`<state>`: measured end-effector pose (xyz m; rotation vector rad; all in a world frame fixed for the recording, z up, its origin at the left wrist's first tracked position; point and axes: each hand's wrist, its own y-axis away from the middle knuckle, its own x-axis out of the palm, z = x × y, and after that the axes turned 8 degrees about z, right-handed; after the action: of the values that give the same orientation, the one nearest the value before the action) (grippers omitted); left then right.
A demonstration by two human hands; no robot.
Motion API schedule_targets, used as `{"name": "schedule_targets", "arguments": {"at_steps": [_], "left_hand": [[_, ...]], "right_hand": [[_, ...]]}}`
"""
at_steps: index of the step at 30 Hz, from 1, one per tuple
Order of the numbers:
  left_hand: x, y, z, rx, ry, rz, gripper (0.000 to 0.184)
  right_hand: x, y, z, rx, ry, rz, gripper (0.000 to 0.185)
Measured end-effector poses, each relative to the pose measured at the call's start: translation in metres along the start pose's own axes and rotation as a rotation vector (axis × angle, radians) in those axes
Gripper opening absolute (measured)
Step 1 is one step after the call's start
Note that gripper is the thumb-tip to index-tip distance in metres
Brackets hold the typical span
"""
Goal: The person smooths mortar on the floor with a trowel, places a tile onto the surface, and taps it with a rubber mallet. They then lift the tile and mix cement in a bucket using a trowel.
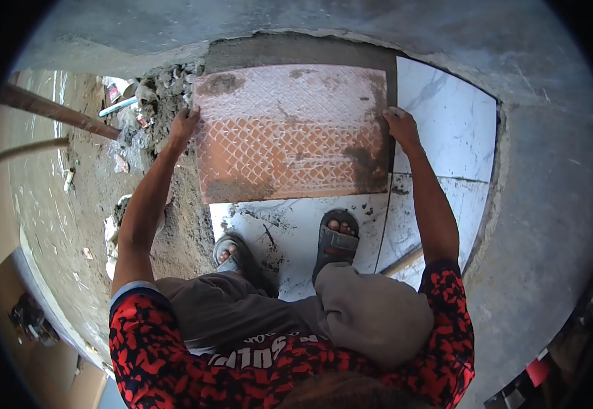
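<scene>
A large floor tile is held between my two hands, its ridged orange-brown underside facing up. Whitish film and patches of grey mortar cling to that underside. My left hand grips the tile's left edge, fingers closed on it. On the opposite side, my right hand is closed on the right edge, near the upper corner. Behind the tile's far edge shows a strip of wet grey mortar. Whatever lies under the tile is hidden.
White marbled tiles lie to the right, and another white tile is under my sandalled feet, specked with mortar. Rubble and debris fill the left side, beside wooden poles. A grey wall curves along the right.
</scene>
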<state>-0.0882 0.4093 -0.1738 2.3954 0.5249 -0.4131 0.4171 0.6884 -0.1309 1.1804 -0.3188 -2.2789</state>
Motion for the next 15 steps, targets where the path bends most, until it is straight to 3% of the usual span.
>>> {"name": "schedule_targets", "arguments": {"at_steps": [2, 4, 6, 7, 8, 10, 12, 14, 15], "left_hand": [[-0.001, 0.01, -0.012, -0.015, 0.047, 0.049, 0.038], [-0.005, -0.001, 0.014, 0.0, 0.032, 0.065, 0.031], [-0.005, 0.014, -0.001, 0.028, 0.066, 0.129, 0.026], [-0.007, 0.011, 0.006, 0.02, 0.02, 0.123, 0.024], [-0.018, -0.001, 0.03, 0.138, -0.046, 0.172, 0.022], [-0.019, 0.005, 0.025, -0.012, 0.036, 0.207, 0.025], [-0.017, 0.019, 0.024, -0.092, 0.121, 0.147, 0.032], [-0.046, -0.003, 0.067, -0.162, 0.031, 0.267, 0.046], [-0.039, 0.019, 0.049, -0.165, 0.05, 0.222, 0.038]], "right_hand": [[-0.01, 0.01, 0.009, -0.058, -0.023, 0.062, 0.048], [-0.024, 0.036, 0.025, -0.065, -0.291, 0.111, 0.043], [-0.049, 0.068, 0.033, -0.235, -0.068, 0.004, 0.035], [-0.064, 0.092, 0.037, -0.174, -0.059, -0.024, 0.035], [-0.076, 0.119, 0.042, -0.021, -0.083, 0.009, 0.03], [-0.094, 0.175, 0.02, 0.177, -0.108, 0.003, 0.025], [-0.095, 0.235, -0.02, 0.009, -0.019, -0.315, 0.019], [-0.091, 0.293, -0.063, 0.127, -0.034, -0.409, 0.018], [-0.083, 0.319, -0.082, 0.205, -0.103, -0.445, 0.018]]}}
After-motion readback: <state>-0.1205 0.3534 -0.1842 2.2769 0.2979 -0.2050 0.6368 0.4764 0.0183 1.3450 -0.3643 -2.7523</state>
